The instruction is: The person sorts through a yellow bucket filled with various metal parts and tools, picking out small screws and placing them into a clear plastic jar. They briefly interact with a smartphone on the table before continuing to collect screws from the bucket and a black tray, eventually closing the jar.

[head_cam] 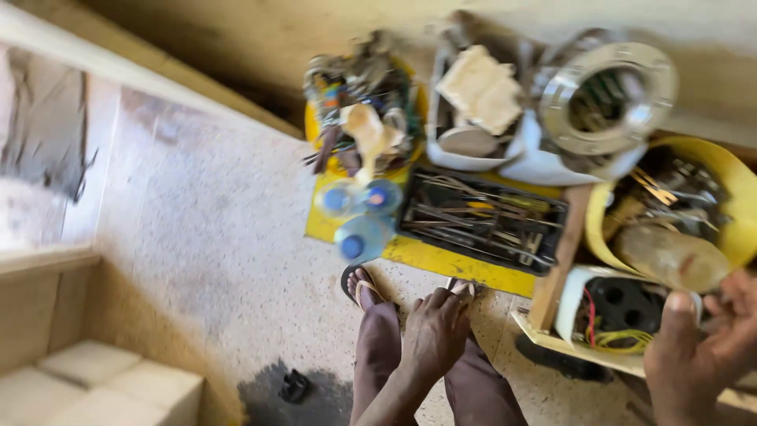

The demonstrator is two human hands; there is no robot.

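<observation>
Down low, a seated person reaches among floor clutter.
Left hand (434, 331) rests spread on the knee; right hand (698, 347), fingers loosely curled and holding nothing, hovers just beside a clear bottle (670, 256) lying in the yellow tub (737, 193) at the floor's right edge. A careless reach could probably roll it off.
</observation>
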